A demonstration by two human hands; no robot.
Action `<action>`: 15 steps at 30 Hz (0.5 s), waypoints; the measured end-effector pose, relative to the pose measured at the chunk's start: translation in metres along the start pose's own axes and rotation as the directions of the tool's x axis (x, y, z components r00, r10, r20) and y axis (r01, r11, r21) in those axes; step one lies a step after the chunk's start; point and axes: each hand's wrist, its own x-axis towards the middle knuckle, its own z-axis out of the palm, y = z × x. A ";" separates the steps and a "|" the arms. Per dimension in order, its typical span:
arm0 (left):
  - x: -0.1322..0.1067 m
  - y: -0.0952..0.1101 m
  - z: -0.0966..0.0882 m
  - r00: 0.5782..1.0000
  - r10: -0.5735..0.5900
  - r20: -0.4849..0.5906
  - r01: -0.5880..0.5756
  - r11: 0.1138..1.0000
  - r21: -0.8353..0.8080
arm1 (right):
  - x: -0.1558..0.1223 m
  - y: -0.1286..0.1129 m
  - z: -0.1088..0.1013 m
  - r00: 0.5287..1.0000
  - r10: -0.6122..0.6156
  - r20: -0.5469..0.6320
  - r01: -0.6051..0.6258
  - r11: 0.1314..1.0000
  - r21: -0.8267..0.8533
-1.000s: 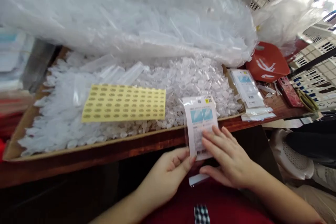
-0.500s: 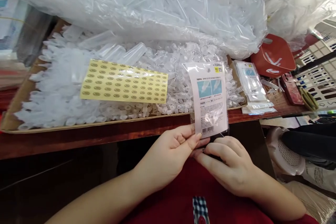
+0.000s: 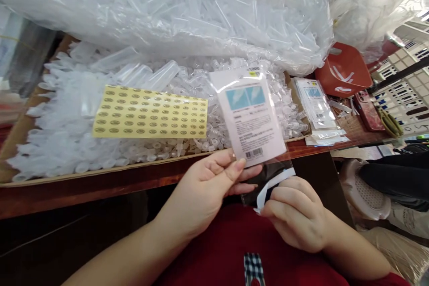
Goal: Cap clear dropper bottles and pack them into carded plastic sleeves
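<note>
My left hand (image 3: 209, 187) pinches the lower edge of a clear plastic packet holding a white printed card (image 3: 254, 129) with two blue pictures and a barcode. The packet stands tilted up in front of the box of clear parts. My right hand (image 3: 300, 214), fingers curled closed, grips one end of a white backing strip (image 3: 276, 184). That strip bows up from the clear flap below the card, and its far end still seems to meet the flap. Beyond my left hand, a yellow sheet of small oval stickers (image 3: 150, 114) lies on the clear parts.
A shallow cardboard box (image 3: 100, 173) is full of translucent plastic caps and tubes (image 3: 63, 111). Behind it bulges a big clear bag of tubes (image 3: 187, 13). To the right are stacked packets (image 3: 313, 103), a red-orange bin (image 3: 346, 69) and a phone (image 3: 368, 109).
A white strip has lifted from the packet's flap in my right hand, which has moved slightly right. The packet has shifted left and tilted. The view has shifted a little.
</note>
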 end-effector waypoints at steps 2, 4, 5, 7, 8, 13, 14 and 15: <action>-0.001 0.006 -0.004 0.999 0.000 -0.053 0.001 1.000 0.016 | -0.007 0.003 -0.005 0.996 0.066 -0.058 -0.058 0.991 0.122; -0.001 0.014 -0.007 0.993 -0.010 -0.121 0.014 0.999 0.031 | -0.017 0.009 -0.011 0.966 0.216 -0.142 -0.172 0.947 0.271; -0.002 0.017 -0.008 0.986 -0.005 -0.164 0.011 0.999 0.035 | -0.022 0.013 -0.012 0.930 0.313 -0.192 -0.234 0.908 0.349; -0.001 0.023 -0.009 0.964 0.001 -0.266 0.010 0.999 0.041 | -0.029 0.023 -0.015 0.829 0.485 -0.278 -0.307 0.811 0.497; -0.001 0.025 -0.009 0.949 0.005 -0.316 0.011 0.999 0.048 | -0.032 0.029 -0.016 0.782 0.545 -0.302 -0.322 0.768 0.554; -0.002 0.025 -0.014 0.897 0.016 -0.443 0.019 0.997 0.074 | -0.030 0.065 -0.029 0.711 0.663 -0.233 -0.416 0.665 0.621; -0.002 0.023 -0.016 0.896 0.018 -0.443 0.016 0.997 0.073 | -0.027 0.073 -0.034 0.713 0.667 -0.216 -0.434 0.662 0.611; -0.003 0.021 -0.018 0.900 0.007 -0.436 0.030 0.997 0.077 | -0.023 0.081 -0.041 0.717 0.667 -0.204 -0.450 0.666 0.595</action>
